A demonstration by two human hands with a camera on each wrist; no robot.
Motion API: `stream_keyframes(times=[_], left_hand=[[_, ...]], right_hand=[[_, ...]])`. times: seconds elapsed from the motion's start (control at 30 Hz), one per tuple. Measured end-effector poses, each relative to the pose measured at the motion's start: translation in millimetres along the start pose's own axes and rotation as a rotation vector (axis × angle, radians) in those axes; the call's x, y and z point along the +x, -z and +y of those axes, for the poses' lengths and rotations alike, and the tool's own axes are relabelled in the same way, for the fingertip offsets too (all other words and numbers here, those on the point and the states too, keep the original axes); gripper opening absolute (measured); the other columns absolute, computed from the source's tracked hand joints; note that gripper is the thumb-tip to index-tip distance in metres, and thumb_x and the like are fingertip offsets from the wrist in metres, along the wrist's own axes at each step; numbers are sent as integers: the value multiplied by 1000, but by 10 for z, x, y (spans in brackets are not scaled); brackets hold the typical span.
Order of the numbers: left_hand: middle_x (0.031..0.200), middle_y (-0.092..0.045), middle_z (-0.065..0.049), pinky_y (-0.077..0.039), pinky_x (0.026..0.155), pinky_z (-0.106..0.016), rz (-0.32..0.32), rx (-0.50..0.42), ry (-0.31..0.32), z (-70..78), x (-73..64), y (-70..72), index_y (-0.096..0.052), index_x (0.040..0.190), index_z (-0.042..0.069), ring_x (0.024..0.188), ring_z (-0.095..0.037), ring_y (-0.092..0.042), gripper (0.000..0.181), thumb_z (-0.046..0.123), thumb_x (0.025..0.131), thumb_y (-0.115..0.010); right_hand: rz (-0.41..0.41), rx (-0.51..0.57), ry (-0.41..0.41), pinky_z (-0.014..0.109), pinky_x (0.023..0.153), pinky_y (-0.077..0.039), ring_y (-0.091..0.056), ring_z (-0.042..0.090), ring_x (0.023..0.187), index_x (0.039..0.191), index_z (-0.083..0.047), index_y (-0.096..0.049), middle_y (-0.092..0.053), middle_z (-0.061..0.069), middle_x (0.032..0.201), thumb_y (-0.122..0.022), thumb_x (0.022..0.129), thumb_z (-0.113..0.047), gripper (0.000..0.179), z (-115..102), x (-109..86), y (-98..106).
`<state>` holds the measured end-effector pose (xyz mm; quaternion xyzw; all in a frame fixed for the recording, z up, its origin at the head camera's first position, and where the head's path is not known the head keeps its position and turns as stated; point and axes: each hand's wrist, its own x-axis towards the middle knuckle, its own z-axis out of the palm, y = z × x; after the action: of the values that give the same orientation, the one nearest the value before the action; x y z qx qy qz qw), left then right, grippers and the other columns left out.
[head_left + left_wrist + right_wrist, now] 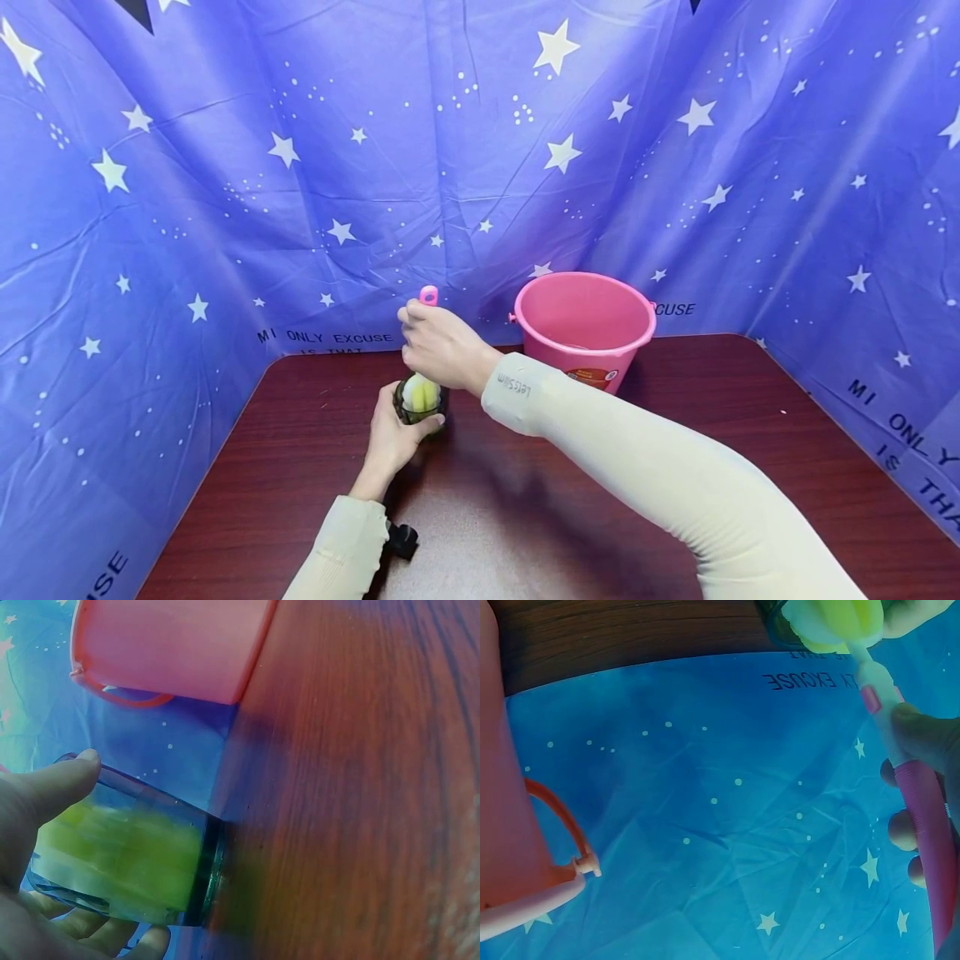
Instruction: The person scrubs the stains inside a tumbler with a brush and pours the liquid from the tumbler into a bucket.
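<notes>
A dark-tinted clear glass (135,855) stands on the table, and my left hand (396,433) grips it round the side. Inside the glass is the yellow and white sponge head of a cup brush (844,619). My right hand (442,340) grips the brush's pink and white handle (919,795) from above, and the handle's pink end sticks up past the fist in the head view. Through the glass wall in the left wrist view, the sponge looks pressed well down inside.
A pink bucket (585,312) stands at the back of the table, right of the glass, its handle hanging down. Dark red wood-grain table (675,467) lies beneath. Blue star-patterned cloth (375,167) hangs round the back and sides.
</notes>
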<state>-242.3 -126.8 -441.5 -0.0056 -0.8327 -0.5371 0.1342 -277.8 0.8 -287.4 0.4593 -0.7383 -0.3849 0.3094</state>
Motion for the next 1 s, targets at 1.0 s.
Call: stream_keyframes(times=[1.0], left_hand=[[122, -55, -16, -42, 95, -43, -5, -10, -2, -5, 5, -7, -43, 129, 4, 109, -29, -54, 79, 18, 66, -88]], right_hand=[[-22, 80, -44, 38, 86, -27, -44, 24, 86, 88, -19, -69, -67, 2, 87, -55, 85, -25, 15, 166, -163, -66]])
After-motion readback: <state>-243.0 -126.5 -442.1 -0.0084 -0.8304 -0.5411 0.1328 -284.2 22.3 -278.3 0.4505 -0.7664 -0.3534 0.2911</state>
